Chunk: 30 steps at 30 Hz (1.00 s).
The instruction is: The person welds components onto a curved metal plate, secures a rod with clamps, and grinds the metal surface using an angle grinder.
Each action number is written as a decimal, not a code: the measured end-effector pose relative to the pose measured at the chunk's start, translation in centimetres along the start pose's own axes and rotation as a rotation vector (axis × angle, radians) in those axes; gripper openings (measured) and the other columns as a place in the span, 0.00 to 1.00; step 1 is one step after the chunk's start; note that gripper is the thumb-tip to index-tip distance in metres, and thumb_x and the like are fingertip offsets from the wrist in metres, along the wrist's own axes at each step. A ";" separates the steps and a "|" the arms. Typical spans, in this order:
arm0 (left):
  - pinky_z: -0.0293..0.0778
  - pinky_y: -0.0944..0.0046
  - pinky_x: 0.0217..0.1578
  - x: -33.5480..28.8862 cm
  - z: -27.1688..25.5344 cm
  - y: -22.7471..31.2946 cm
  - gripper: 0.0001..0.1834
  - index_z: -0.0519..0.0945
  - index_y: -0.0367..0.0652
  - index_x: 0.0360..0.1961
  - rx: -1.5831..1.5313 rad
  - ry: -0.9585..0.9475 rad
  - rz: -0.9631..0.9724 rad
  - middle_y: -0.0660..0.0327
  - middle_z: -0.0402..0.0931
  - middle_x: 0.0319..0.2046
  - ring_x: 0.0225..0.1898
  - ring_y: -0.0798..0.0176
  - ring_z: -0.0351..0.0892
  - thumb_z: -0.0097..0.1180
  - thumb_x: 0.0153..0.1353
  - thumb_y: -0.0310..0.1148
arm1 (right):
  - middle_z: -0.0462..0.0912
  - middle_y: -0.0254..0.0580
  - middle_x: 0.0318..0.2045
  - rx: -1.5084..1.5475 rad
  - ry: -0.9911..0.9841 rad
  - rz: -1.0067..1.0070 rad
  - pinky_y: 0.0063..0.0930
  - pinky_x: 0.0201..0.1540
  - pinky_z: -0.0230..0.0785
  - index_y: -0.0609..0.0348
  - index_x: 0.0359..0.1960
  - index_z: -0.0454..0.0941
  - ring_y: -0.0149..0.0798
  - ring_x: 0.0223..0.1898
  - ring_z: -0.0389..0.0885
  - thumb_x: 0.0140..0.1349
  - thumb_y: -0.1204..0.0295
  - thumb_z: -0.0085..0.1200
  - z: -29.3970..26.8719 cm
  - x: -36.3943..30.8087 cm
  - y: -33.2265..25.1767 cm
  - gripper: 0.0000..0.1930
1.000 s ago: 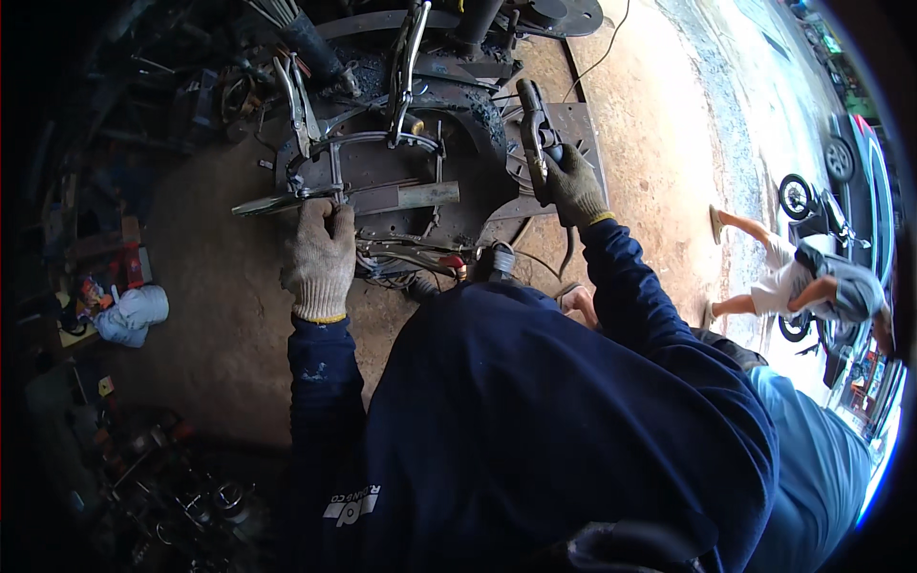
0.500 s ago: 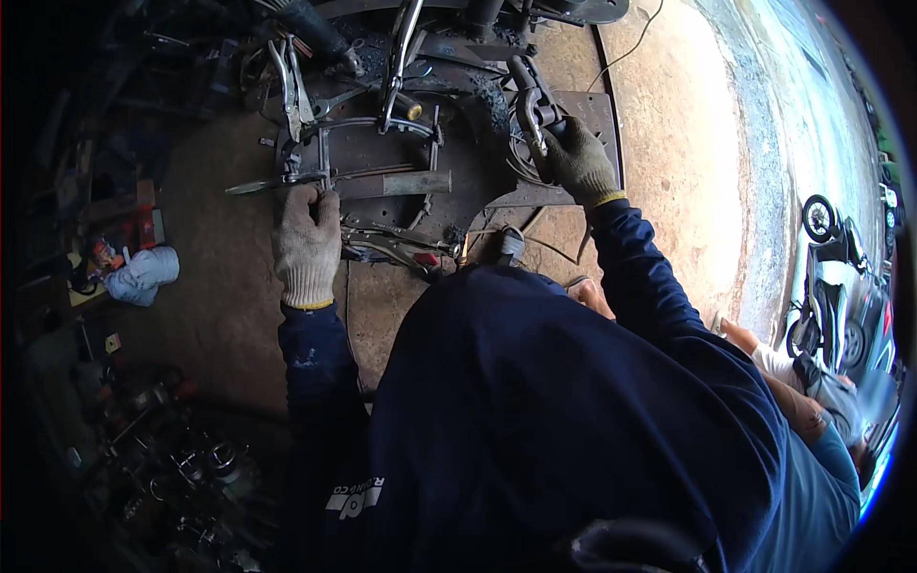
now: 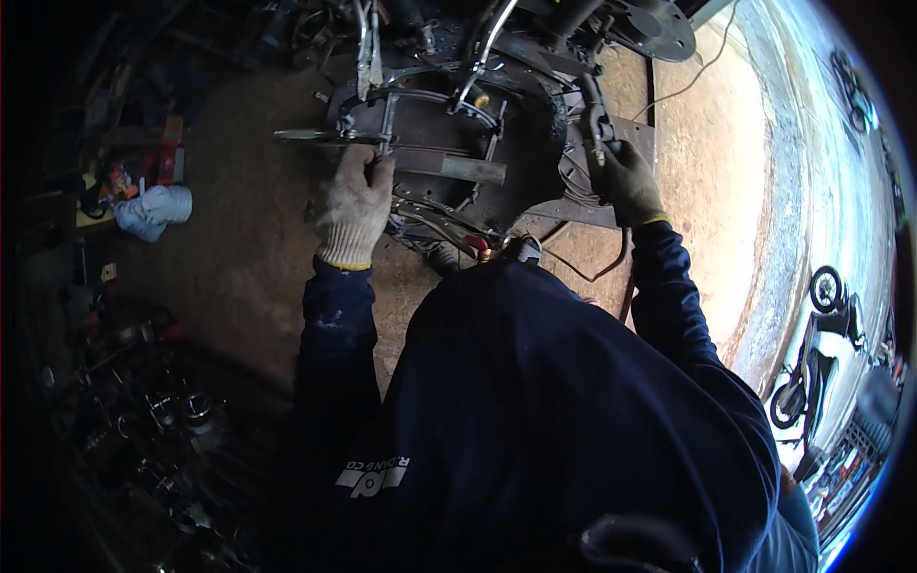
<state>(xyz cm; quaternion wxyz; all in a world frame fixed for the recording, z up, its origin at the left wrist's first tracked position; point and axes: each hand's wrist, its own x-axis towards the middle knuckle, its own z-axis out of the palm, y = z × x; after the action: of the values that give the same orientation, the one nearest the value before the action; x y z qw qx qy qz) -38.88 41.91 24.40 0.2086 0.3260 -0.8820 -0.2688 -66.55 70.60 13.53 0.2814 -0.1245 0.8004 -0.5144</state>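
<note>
My left hand [image 3: 353, 205], in a pale knit work glove, is closed at the near-left corner of a small metal frame [image 3: 387, 119], its fingertips pinching the end of an upright bar. Two locking pliers, one at the left [image 3: 369, 53] and one further right [image 3: 485, 53], are clamped onto the frame's far side. A flat metal strip [image 3: 473, 170] lies across the frame just right of my left hand. My right hand [image 3: 630, 181], also gloved, is wrapped round a dark metal hand tool [image 3: 597, 110] whose exact kind is unclear. The frame rests on a dark metal worktable [image 3: 530, 143].
More pliers [image 3: 430, 222] lie along the table's near edge. A cable [image 3: 597, 272] loops below it on the concrete floor [image 3: 229, 191]. A cloth bundle [image 3: 158, 208] lies at the left, above dark machine parts [image 3: 196, 415]. A motorcycle [image 3: 817, 358] stands outside at the right.
The whole view has shifted, so the table and both hands appear further right. My left hand stays at the frame's corner, and my right hand keeps its hold on the tool.
</note>
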 end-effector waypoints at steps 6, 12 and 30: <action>0.78 0.51 0.41 -0.2 -1.6 1.1 0.12 0.78 0.38 0.43 0.178 -0.061 -0.010 0.48 0.81 0.38 0.40 0.44 0.83 0.62 0.63 0.34 | 0.80 0.37 0.27 0.086 0.003 0.043 0.24 0.24 0.71 0.60 0.46 0.76 0.29 0.23 0.78 0.72 0.61 0.52 0.4 -1.5 -2.6 0.14; 0.77 0.51 0.41 -0.4 -0.2 -0.4 0.11 0.78 0.38 0.42 0.098 0.010 -0.001 0.47 0.81 0.39 0.41 0.42 0.82 0.62 0.64 0.33 | 0.84 0.41 0.33 -0.071 0.109 -0.100 0.28 0.37 0.73 0.64 0.46 0.77 0.32 0.33 0.81 0.69 0.64 0.58 0.6 -2.6 -3.5 0.15; 0.77 0.53 0.45 -0.1 0.0 -0.1 0.15 0.79 0.37 0.45 0.091 -0.050 -0.082 0.48 0.81 0.42 0.45 0.46 0.83 0.60 0.66 0.37 | 0.79 0.38 0.29 -0.124 0.011 0.071 0.25 0.27 0.71 0.63 0.47 0.75 0.29 0.27 0.79 0.69 0.62 0.58 0.4 -3.5 -3.6 0.16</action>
<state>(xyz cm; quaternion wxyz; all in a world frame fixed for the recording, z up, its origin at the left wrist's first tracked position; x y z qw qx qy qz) -38.79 41.95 24.32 0.1602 0.3643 -0.8841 -0.2448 -63.83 70.37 17.76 0.2869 -0.1106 0.8362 -0.4541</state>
